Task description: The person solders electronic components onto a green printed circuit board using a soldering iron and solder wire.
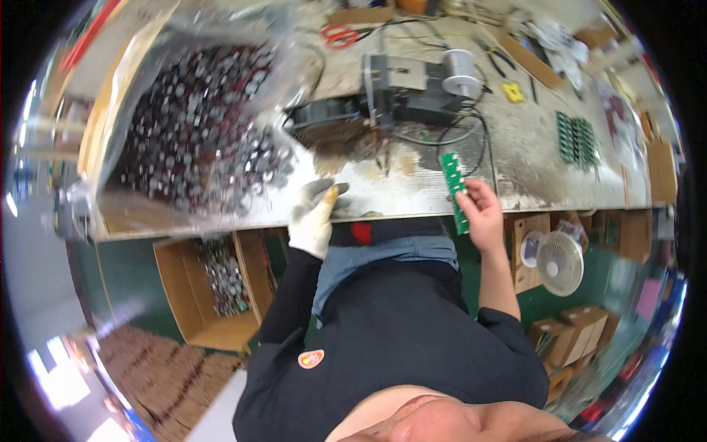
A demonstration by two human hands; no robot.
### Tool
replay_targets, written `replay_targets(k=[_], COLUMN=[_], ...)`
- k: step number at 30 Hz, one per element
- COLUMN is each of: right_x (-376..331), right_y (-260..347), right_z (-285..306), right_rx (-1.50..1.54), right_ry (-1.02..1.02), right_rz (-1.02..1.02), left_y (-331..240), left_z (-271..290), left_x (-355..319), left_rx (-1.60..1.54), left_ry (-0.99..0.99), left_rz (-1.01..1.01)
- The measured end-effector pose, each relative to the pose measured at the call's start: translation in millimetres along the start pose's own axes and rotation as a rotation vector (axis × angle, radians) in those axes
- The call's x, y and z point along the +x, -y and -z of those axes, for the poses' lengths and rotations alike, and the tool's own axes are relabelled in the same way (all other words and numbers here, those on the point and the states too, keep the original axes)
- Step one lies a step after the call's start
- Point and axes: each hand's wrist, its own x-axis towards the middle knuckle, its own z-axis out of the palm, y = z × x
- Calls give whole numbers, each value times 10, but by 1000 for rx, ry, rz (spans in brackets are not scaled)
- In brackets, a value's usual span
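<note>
My right hand [482, 214], bare, grips a long narrow green circuit board [451, 174] with pale parts along it, at the table's front edge. The board stands nearly upright in the picture, its far end pointing away from me. To the left, my left hand [313, 219] wears a white glove with grey, stained fingertips. Its fingers are curled in against the thumb, and whatever may be between them is too small to make out. Beyond both hands stands a dark bench machine [398, 92] with a white spool of wire [459, 74] on it.
A plastic-lined box [199, 129] full of small dark and shiny parts fills the table's left. Several green boards [577, 140] lie at the right, near pliers [495, 59] and a yellow piece [513, 92]. Red-handled scissors [339, 36] lie behind. A fan [560, 263] stands below the table.
</note>
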Motion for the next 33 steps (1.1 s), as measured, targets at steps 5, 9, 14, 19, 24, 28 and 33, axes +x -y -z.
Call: replay_targets(k=[5, 9, 14, 19, 24, 28, 33], right_x=[14, 91, 324, 370, 275, 225, 179], right_y=[-150, 60, 89, 12, -100, -106, -115], right_z=[-286, -388, -423, -439, -415, -470, -589], right_rx=[-649, -919, -944, -866, -554, -75, 66], right_ry=[58, 122, 128, 181, 134, 231, 297], right_rz=[204, 243, 210, 168, -23, -171, -261], left_y=[110, 185, 155, 179, 161, 277, 376], left_z=[-34, -2, -112, -141, -183, -191, -250], left_x=[-48, -78, -92, -63, -31, 8, 44], left_rx=[78, 124, 4, -105, 82, 379, 552], left_ry=[-25, -22, 7, 40, 124, 149, 83], left_rz=[5, -24, 58, 145, 127, -2, -242])
